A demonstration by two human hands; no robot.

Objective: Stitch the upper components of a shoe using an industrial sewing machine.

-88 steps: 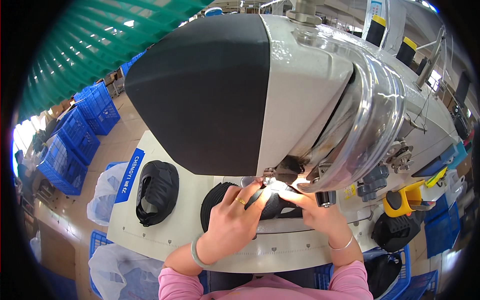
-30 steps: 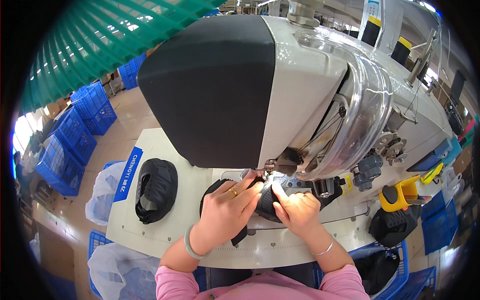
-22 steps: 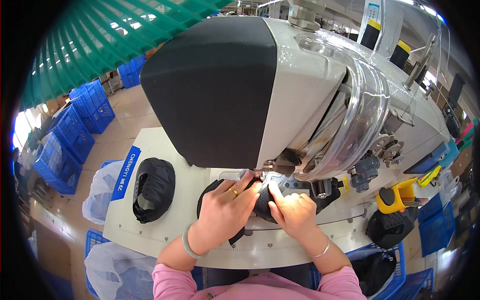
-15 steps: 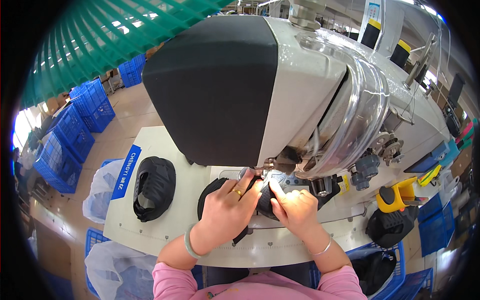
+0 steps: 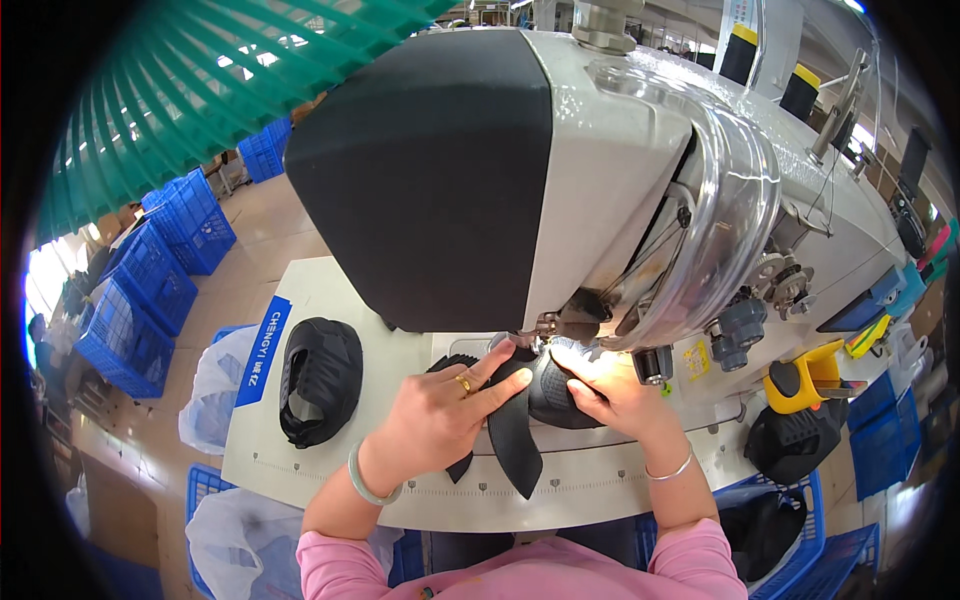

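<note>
1. The left hand (image 5: pixel 440 410) lies flat, fingers spread and pressed down on the black upper (image 5: pixel 520 400); a ring sits on one finger and a pale bangle on the wrist

2. The right hand (image 5: pixel 620 395) rests just right of it, fingers curled over the rounded end of the upper, thumb and forefinger pointing toward the needle; whether it pinches the edge or only presses it I cannot tell

3. The upper lies between and under both hands, directly ahead of them and touching the needle area (image 5: pixel 545 335). Its long axis runs from the pointed strip near the table's front edge, up and slightly right toward the needle. The left hand covers more of it; the right hand's fingertips are the nearer to the needle

4. The pale table (image 5: pixel 330 470) carries it, with printed ruler marks along the near edge. A second black upper (image 5: pixel 320 380) sits well apart on the left, beside a blue label (image 5: pixel 262 350)

5. The sewing machine (image 5: pixel 520 170) looms just behind, its black and off-white head overhanging the work, a clear guard on its right. A yellow tool (image 5: pixel 805 375) stands at the right

6. Farther off: white bags (image 5: pixel 215 375) below the table on the left, blue crates (image 5: pixel 150 290) on a tan floor, a green slatted cover (image 5: pixel 200 90) overhead
</note>
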